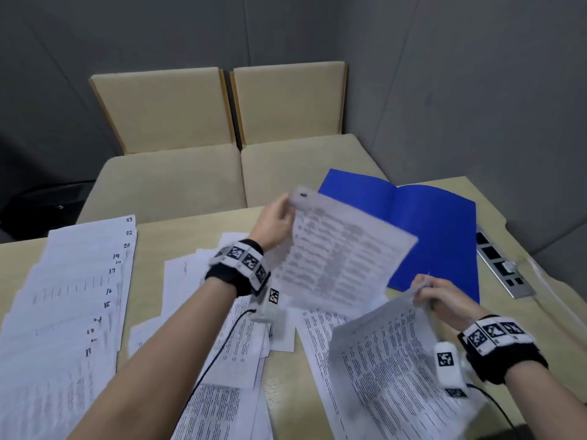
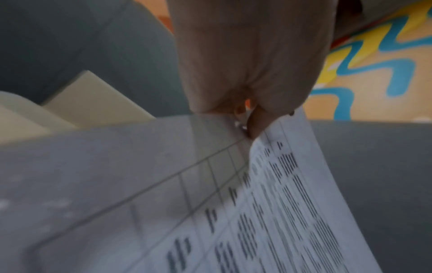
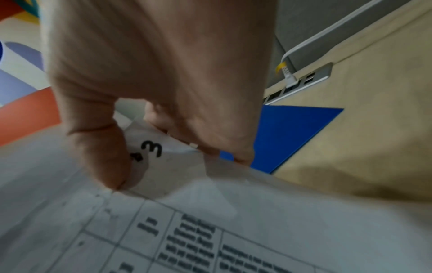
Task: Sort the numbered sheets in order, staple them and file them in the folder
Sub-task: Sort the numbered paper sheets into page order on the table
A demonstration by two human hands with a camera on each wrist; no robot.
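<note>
A blue folder lies open and flat at the table's far right. At the left, numbered sheets lie fanned in an overlapping row, handwritten numbers showing at their corners, while loose printed sheets are scattered in the middle. Two more printed sheets, one tilted above the other, are raised off the table
</note>
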